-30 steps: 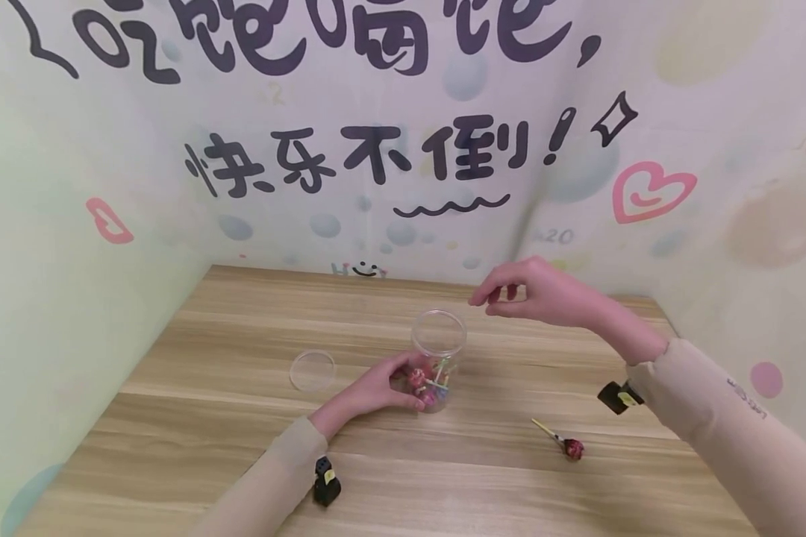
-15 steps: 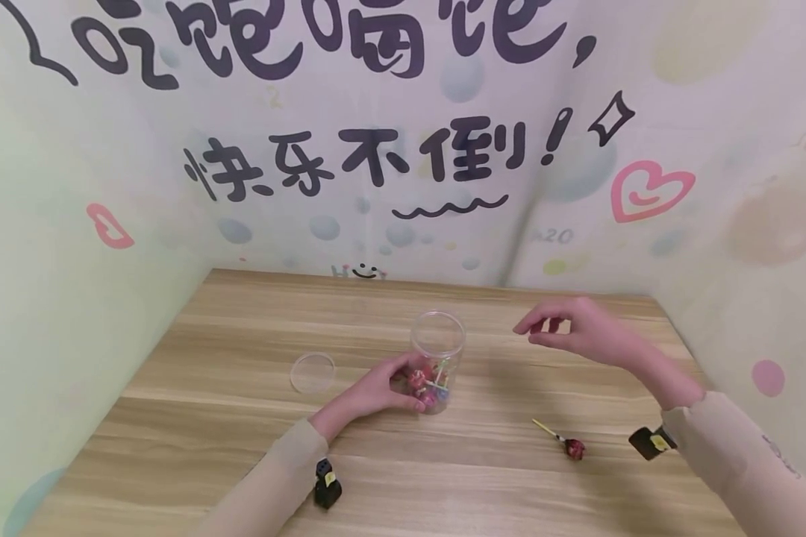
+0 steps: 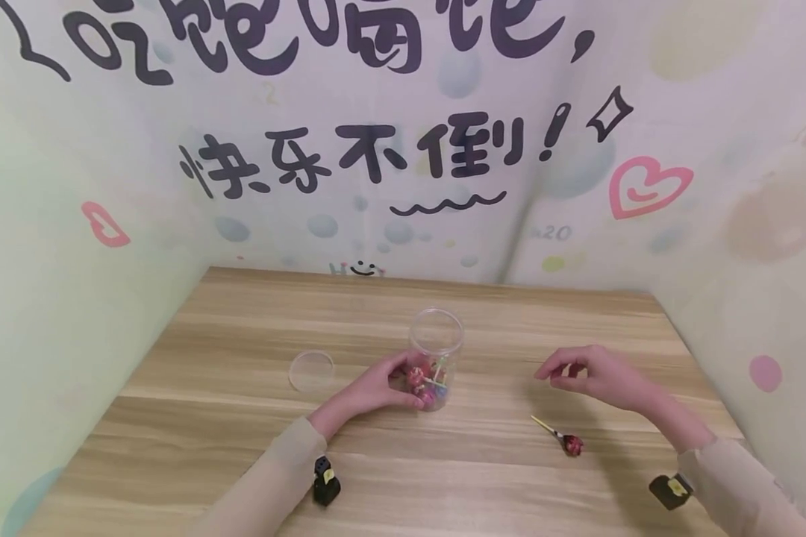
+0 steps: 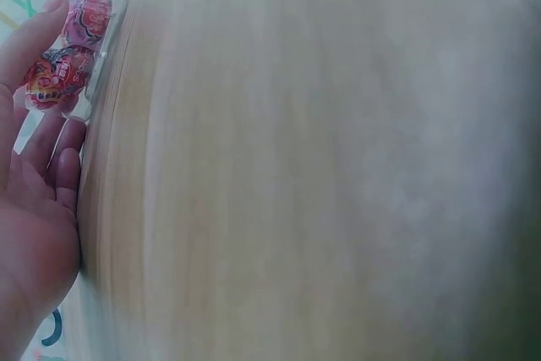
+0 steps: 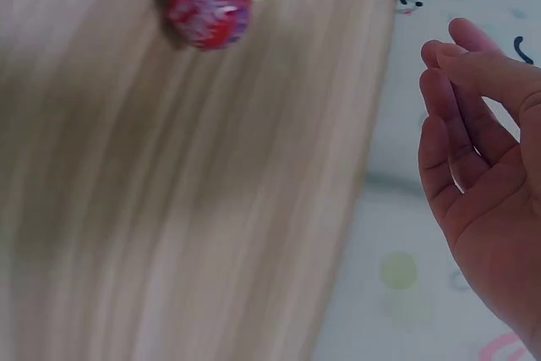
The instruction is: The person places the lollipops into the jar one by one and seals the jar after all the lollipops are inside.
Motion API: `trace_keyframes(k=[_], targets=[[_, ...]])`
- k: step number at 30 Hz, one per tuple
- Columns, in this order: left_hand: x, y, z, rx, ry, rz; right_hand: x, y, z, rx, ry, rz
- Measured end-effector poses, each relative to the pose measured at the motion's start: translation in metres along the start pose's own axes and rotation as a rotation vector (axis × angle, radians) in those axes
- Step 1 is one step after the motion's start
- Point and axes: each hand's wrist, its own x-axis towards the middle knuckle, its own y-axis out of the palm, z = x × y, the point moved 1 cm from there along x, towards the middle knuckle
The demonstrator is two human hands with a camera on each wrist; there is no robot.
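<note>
My left hand (image 3: pixel 375 387) holds a clear plastic jar (image 3: pixel 444 352) that stands upright and uncovered on the table. Inside it are several lollipops (image 4: pixel 59 78) in red and pink wrappers, their sticks at mixed angles. Thumb and fingers lie around the jar's lower left side. On the right, above the table, my right hand (image 3: pixel 598 378) hangs with loosely bent fingers and holds nothing. Just below and to the left of that hand a single lollipop (image 3: pixel 571 445) with a red wrapper and a yellow stick lies on the wood; its red head (image 5: pixel 210 8) shows in the right wrist view.
A round clear lid (image 3: pixel 311 371) lies flat to the left of the jar. The wood-grain table (image 3: pixel 255 447) meets a printed wall (image 3: pixel 275 239) at the back, with pale walls at both sides.
My right hand has come away from above the jar, moving right and down toward the single lollipop. The left hand and the jar have stayed in place.
</note>
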Motion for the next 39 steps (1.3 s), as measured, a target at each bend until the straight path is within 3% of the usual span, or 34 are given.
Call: trace_keyframes(k=[8,14,22,39], targets=[[0.0,0.0,-0.001,-0.021,-0.01,0.005,-0.017,0.024,-0.012,0.077,-0.06,0.033],[0.001,-0.001,0.0,-0.019,-0.007,0.006,-0.03,0.041,-0.021,0.195,-0.062,0.063],[0.001,0.0,0.002,-0.015,0.001,0.005,-0.035,0.053,-0.028,0.211,-0.203,0.07],[0.002,0.001,0.002,-0.031,0.0,0.004,-0.043,0.048,-0.029,0.167,0.004,0.039]])
